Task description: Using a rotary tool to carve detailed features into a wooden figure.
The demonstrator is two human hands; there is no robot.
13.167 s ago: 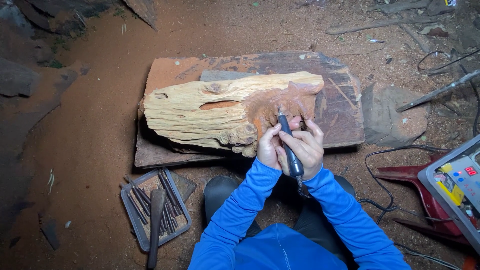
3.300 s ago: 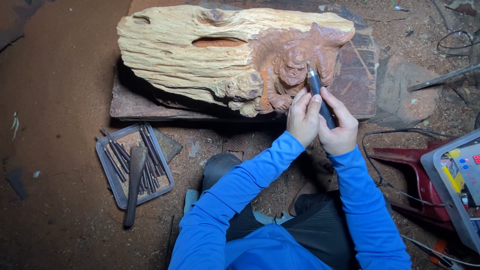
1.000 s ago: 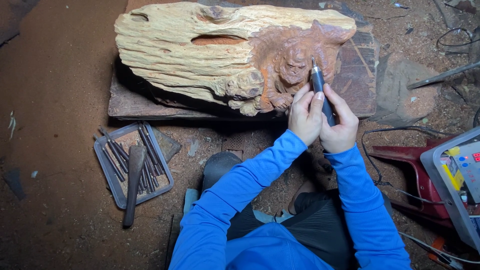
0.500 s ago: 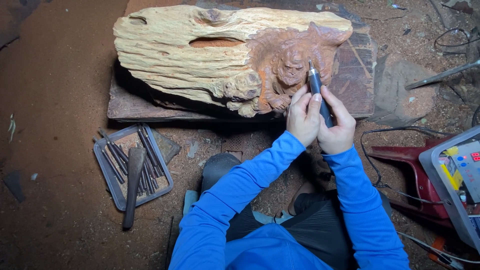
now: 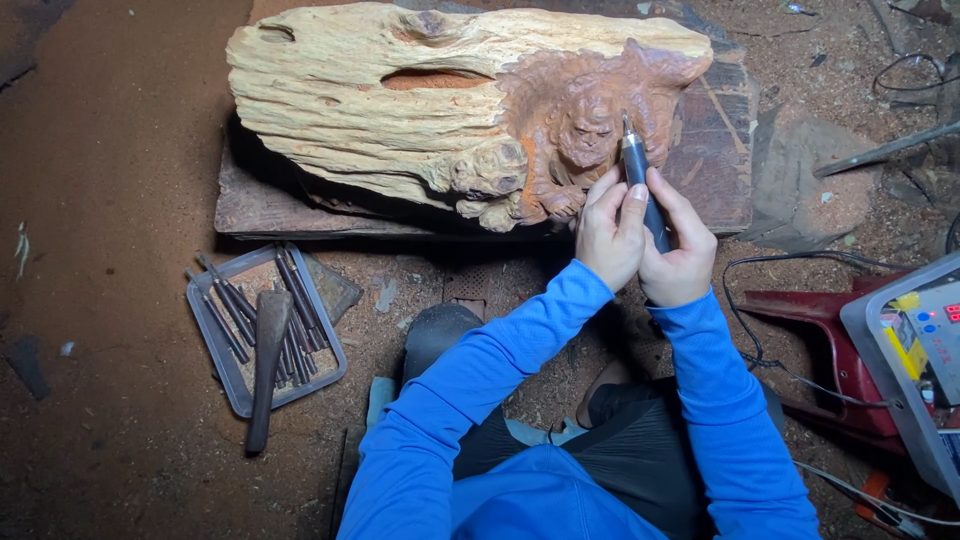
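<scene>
Both the left hand (image 5: 610, 235) and right hand (image 5: 680, 262) close around the rotary tool (image 5: 641, 180); a slip could gouge the carved face (image 5: 585, 130) on the log (image 5: 400, 100).

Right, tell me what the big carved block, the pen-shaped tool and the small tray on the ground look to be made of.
Large pale carved block: raw wood, unfinished, with open grain ridges; the cut figure shows reddish. Dark pen-shaped tool, held by both the left hand and right hand: black body with a shiny metal-looking tip, body material unclear. Shallow grey tray: probably plastic or thin metal, dull and dusty.
</scene>
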